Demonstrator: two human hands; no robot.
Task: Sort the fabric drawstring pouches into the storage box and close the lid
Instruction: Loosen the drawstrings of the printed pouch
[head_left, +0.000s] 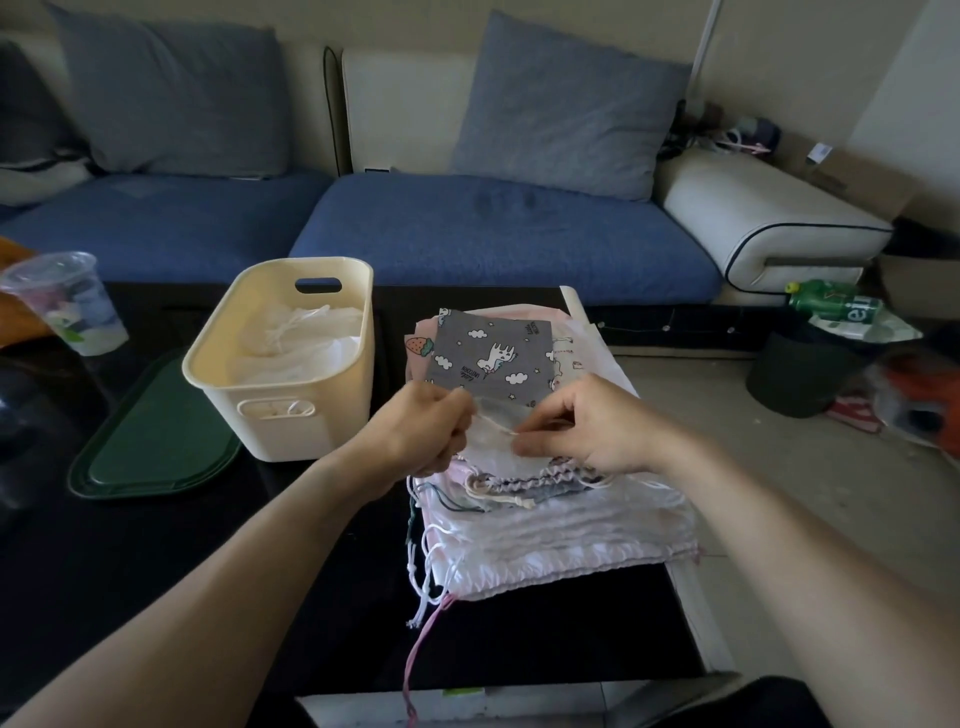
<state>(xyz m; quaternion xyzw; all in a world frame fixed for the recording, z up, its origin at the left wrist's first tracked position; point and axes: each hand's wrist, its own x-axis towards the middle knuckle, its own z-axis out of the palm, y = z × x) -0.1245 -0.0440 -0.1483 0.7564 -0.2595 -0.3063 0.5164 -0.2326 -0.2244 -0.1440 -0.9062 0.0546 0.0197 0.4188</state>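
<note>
While left hand (426, 423) grips | sheer pouch (491, 439) between | right hand (582, 426) pinches

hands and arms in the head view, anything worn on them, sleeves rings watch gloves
Both arms are bare from the bottom edge of the frame to the wrist: no sleeves show. The left hand and the right hand wear no gloves, and no watch or bracelet shows at either wrist. No ring is visible on the fingers, though some are curled out of sight. No markings show.
</note>
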